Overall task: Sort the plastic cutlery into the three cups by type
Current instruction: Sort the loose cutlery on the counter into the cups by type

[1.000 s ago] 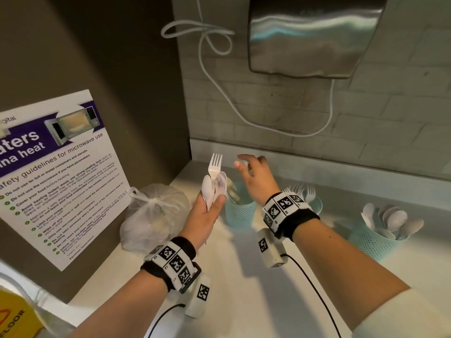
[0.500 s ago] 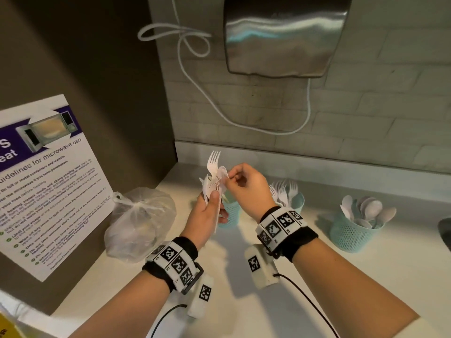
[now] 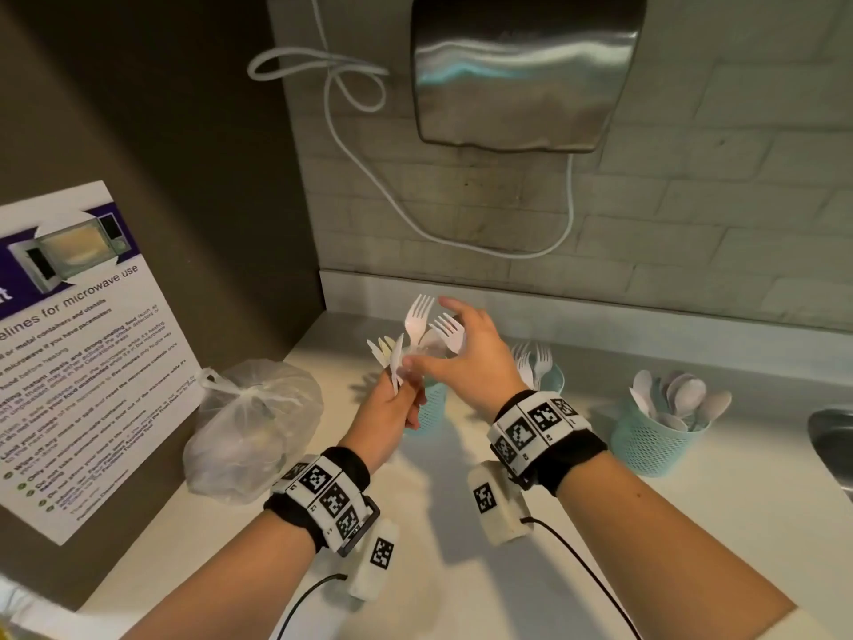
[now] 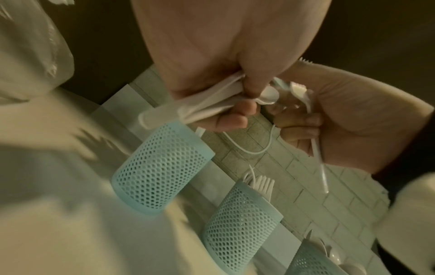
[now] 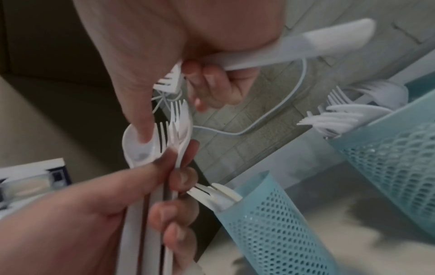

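Note:
My left hand grips a fanned bundle of white plastic cutlery by the handles, upright above the counter; forks, knives and a spoon show in it. My right hand is against the bundle, its fingers curled round a separate fork, its handle crossing the palm, while its thumb presses on the spoon's bowl. Three teal mesh cups stand along the wall. The left cup is partly hidden behind my hands. The middle cup holds forks, and the right cup holds spoons.
A knotted clear plastic bag lies at the left of the pale counter. A microwave notice leans on the dark side wall. A steel dispenser and a white cable hang on the tiled wall. A sink rim shows far right.
My right hand came back from above the left cup to the bundle and now has a fork in its fingers. The left hand kept its grip; the bundle has fanned out.

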Demonstrator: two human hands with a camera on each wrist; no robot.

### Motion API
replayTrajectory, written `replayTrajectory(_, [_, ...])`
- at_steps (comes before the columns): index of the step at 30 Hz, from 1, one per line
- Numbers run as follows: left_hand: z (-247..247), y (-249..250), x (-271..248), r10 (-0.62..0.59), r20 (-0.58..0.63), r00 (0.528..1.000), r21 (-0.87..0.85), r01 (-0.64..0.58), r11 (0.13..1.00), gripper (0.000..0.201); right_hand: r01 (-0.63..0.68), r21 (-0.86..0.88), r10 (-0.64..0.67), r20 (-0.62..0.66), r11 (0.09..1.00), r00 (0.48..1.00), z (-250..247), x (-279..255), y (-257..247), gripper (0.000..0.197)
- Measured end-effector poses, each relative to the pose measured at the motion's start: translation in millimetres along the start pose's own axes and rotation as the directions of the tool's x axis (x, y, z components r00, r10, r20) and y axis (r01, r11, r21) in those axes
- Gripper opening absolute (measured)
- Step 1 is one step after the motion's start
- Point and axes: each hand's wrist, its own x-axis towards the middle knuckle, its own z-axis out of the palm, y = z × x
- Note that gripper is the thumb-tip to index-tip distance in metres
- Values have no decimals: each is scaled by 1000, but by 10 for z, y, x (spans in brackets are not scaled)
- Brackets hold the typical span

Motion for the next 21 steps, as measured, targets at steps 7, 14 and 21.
replayTrajectory(7, [24, 15, -40, -35, 110, 993, -38, 39, 999, 18, -122, 182, 92, 165, 976, 982, -113, 83, 45, 21])
replayTrajectory(14, [131, -118, 32, -66, 174, 983, 39, 61, 997, 12, -48, 291, 93, -143, 955, 985, -276, 143, 52, 27])
replayTrajectory(21, [242, -209, 138, -38, 133, 990, 98, 25, 995, 15, 24, -76, -61, -534, 997, 843, -894, 185, 169, 25])
